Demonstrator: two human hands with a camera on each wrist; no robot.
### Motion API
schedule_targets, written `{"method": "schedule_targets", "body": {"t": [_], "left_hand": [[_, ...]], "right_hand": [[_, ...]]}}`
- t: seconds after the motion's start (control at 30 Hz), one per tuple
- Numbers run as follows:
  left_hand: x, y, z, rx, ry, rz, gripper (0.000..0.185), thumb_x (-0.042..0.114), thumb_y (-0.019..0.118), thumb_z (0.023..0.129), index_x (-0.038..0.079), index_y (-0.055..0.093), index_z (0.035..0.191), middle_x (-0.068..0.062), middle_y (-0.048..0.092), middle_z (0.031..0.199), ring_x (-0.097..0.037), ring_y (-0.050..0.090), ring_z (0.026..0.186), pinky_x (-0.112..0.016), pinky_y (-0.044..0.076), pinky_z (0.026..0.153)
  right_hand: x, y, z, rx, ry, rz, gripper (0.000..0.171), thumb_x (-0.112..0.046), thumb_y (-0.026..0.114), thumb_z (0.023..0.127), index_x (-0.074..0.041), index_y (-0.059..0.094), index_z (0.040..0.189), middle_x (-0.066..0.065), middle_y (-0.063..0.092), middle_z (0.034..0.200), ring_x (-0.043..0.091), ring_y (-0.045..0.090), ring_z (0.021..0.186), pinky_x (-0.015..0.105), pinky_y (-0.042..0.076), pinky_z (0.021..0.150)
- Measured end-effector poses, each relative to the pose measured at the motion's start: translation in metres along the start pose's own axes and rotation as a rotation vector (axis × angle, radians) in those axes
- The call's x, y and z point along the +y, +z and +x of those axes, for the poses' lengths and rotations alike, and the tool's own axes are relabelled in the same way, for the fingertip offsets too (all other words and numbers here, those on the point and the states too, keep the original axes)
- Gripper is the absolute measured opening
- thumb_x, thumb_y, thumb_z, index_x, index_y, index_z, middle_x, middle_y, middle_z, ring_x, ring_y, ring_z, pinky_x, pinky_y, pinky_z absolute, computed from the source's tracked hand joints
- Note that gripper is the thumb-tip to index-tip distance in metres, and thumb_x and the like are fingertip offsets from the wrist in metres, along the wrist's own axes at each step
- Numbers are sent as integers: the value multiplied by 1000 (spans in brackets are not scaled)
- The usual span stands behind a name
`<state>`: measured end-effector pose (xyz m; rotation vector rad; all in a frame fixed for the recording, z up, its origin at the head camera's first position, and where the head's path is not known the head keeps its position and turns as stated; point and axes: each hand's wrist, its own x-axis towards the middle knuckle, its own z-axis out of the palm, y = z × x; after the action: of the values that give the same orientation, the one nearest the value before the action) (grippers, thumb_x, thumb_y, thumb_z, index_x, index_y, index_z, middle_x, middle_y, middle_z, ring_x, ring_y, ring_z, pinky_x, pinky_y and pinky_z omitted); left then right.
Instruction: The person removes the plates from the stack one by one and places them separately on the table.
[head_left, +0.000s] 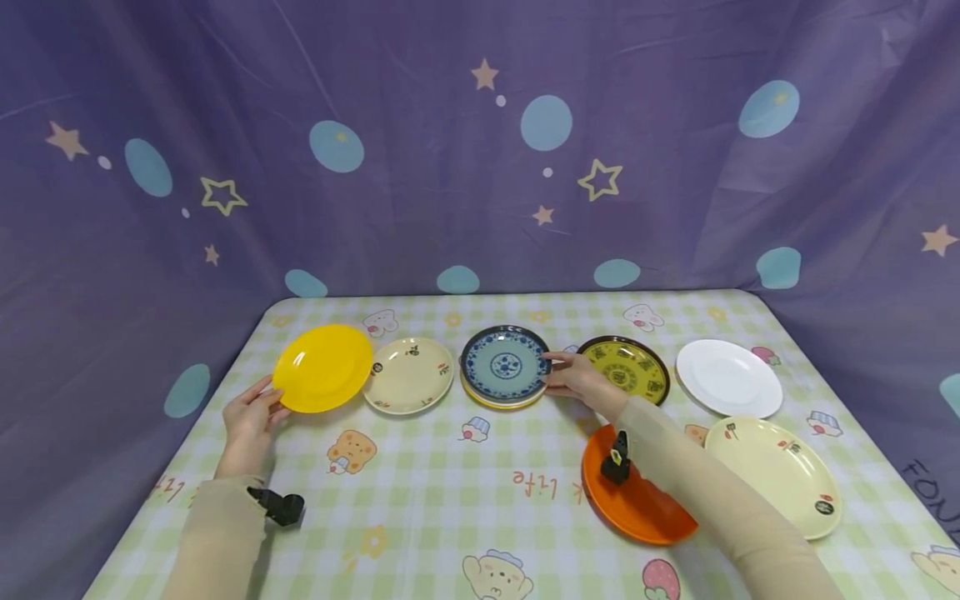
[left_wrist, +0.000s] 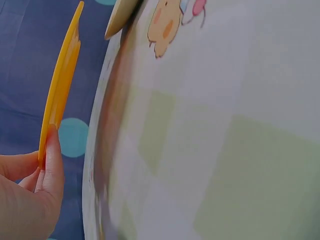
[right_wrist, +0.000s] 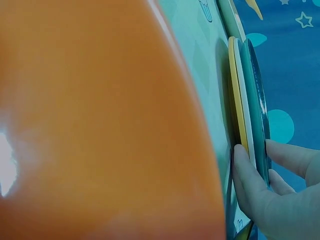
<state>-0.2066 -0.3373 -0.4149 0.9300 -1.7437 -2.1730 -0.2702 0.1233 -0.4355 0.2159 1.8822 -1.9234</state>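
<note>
— On the table [head_left: 525, 500], at its left edge, what is the left hand [head_left: 247, 421] doing?

— Its fingers [left_wrist: 52, 160] pinch the rim of the yellow plate [head_left: 323, 367]. The left wrist view shows the plate lifted off the cloth and tilted, thumb on one face, the other fingers behind it.

— And the right hand [head_left: 577, 377]?

— It reaches across the orange plate [head_left: 630, 492] to the blue patterned plate [head_left: 505, 365] in the middle of the back row. That plate tops a small stack; the right wrist view shows a yellow plate edge [right_wrist: 239, 100] beneath. The fingers [right_wrist: 250, 180] grasp the stack's right rim, thumb under, the others on top.

— What else lies there?

— A cream plate [head_left: 408, 375] just beside the yellow one, a dark-rimmed yellow patterned plate [head_left: 626, 367] right of the hand, then a white plate [head_left: 727, 377], and a large cream plate [head_left: 776, 475] nearer the front right.
</note>
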Motion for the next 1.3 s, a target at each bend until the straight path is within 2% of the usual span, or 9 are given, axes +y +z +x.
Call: {"method": "schedule_targets", "body": {"t": [0.17,0.43,0.57,0.6,0.77,0.87,1.0,1.17,1.3], "left_hand": [[-2,-7,3,21,-17,-26,50,-1,52,84,6,40,132,3,56,66,-10,58,54,-21,53,53],[-5,-20,11,33,-52,-47,52,-1,52,84,7,39,133,3,59,62,-9,58,53,-20,52,51],[-7,-24,13,30,-64,-36,52,-1,50,85,6,36,135,4,59,62,-8,58,54,-20,53,53],[-7,-24,13,33,-73,-32,52,-1,50,85,7,36,135,4,58,62,-8,57,54,-20,53,53],[-8,-26,15,35,-96,-22,53,0,50,86,7,35,135,5,59,61,-9,59,53,-21,53,54],[-10,-27,17,28,-90,-7,53,0,50,86,5,33,136,6,59,60,-8,59,54,-22,53,55],[-11,-28,19,19,-87,14,54,0,49,86,4,31,136,7,59,59,-8,59,54,-22,53,56],[-12,-27,19,18,-83,38,53,0,48,86,3,31,137,8,58,58,-7,60,54,-21,53,56],[-13,-27,19,20,-86,56,53,0,48,86,3,31,136,8,57,58,-6,59,53,-21,53,56]], "right_hand": [[0,0,0,2,11,-1,58,12,52,80,-1,35,134,24,35,121,23,59,79,39,47,85],[0,0,0,-3,11,12,58,13,52,81,-1,33,135,23,35,118,25,57,84,40,45,88],[4,-2,5,-1,-5,-4,58,12,54,79,-2,37,133,24,37,117,29,58,88,38,48,84],[7,-4,9,-25,-24,12,58,11,57,77,-2,40,131,24,39,114,29,59,86,36,50,81],[8,-4,10,-24,-25,10,58,11,58,77,-3,40,131,24,40,113,29,58,86,36,51,80],[-1,1,0,9,8,-11,57,11,53,80,-2,37,133,24,37,118,29,57,89,39,47,86],[-11,5,-14,-2,23,-15,56,11,51,81,1,35,134,24,37,117,27,57,88,42,43,90],[-3,1,-4,8,13,-15,55,12,52,81,0,37,132,21,40,111,21,58,79,39,47,86],[2,-1,2,2,6,-15,56,11,53,80,-2,38,132,19,40,110,20,57,79,36,49,84]]}}
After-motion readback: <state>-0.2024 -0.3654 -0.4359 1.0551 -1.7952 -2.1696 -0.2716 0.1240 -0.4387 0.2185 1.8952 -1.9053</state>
